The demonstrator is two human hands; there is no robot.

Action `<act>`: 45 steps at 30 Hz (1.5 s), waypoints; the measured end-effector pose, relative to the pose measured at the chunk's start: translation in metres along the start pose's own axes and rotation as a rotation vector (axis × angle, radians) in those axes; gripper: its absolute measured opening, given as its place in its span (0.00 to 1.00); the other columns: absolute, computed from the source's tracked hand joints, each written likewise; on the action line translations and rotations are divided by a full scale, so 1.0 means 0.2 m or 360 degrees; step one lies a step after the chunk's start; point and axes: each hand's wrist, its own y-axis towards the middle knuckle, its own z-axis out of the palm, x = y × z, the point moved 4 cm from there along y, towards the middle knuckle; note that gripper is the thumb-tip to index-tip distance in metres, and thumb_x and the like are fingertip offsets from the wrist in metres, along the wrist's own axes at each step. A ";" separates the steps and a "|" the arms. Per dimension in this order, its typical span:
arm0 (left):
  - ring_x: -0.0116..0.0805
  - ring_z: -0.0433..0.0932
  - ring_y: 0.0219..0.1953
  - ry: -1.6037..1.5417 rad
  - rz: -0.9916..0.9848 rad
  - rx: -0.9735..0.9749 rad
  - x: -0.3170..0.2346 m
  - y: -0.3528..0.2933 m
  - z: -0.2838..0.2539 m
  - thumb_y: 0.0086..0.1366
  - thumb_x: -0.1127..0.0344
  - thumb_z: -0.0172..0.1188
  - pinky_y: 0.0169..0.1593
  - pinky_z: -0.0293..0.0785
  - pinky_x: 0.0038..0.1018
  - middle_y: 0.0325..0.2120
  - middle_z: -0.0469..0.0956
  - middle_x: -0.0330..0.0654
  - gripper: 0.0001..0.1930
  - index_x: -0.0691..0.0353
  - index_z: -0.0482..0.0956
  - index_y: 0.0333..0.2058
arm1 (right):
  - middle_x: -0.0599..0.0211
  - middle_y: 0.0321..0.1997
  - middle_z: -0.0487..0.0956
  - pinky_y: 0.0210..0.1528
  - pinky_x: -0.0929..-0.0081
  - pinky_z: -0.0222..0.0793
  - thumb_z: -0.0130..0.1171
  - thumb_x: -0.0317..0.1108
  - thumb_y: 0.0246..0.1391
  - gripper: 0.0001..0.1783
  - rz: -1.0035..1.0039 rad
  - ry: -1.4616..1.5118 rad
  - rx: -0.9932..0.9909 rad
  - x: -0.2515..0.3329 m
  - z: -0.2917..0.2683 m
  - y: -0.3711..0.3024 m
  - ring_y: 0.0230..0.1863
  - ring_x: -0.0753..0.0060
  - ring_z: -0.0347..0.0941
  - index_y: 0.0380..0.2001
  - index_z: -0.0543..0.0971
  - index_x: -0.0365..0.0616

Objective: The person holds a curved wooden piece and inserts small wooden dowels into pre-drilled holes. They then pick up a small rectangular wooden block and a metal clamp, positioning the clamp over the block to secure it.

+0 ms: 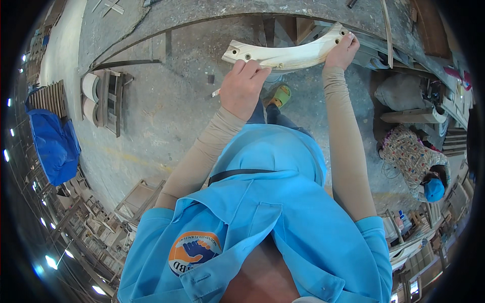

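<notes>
A pale curved wooden piece (283, 56), with dark round holes at both ends, is held up in front of me near the workbench edge. My right hand (342, 53) grips its right end, thumb and fingers around it beside the holes. My left hand (243, 87) is closed at the near edge of its left part, fingertips at the wood. A small white and orange tip (216, 93) shows beside the left hand's wrist side. Whatever the left fingers enclose is hidden.
A worn grey workbench (202, 12) curves across the far side, with a thin wooden strip (387, 33) at its right. Curved panels on a wooden rack (108, 98) and a blue tarp (53, 144) are at left. Another person (411, 159) bends low at right, near a sack (399, 92).
</notes>
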 end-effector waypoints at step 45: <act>0.37 0.70 0.35 -0.0303 -0.0013 0.0275 0.16 0.04 -0.14 0.48 0.75 0.64 0.39 0.69 0.28 0.29 0.76 0.35 0.12 0.56 0.84 0.34 | 0.52 0.44 0.75 0.49 0.65 0.64 0.42 0.44 0.62 0.22 -0.0042 -0.0015 -0.0026 -0.07 0.01 0.03 0.44 0.57 0.71 0.46 0.69 0.34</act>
